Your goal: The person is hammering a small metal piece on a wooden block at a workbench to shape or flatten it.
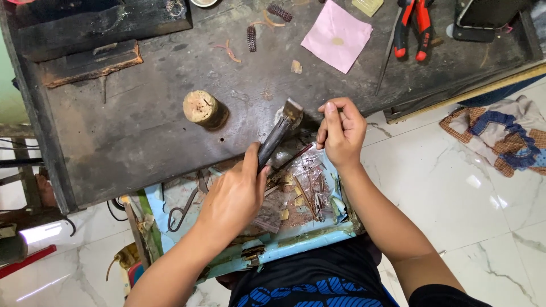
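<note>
Dark metal, long and flat, the file-like bar [277,135] slants up from the left hand [236,196], whose grip is clamped round its lower end, while its pale upper tip rests at the near edge of the scorched black wooden surface [142,125]. Just beside that tip the right hand [341,132] has its fingertips pinched together on something too small to make out. Below both lies a light blue tray [307,241] of scraps, with a stubby cork-like wooden peg [202,108] standing to the left and a pink paper square [336,36] farther back.
</note>
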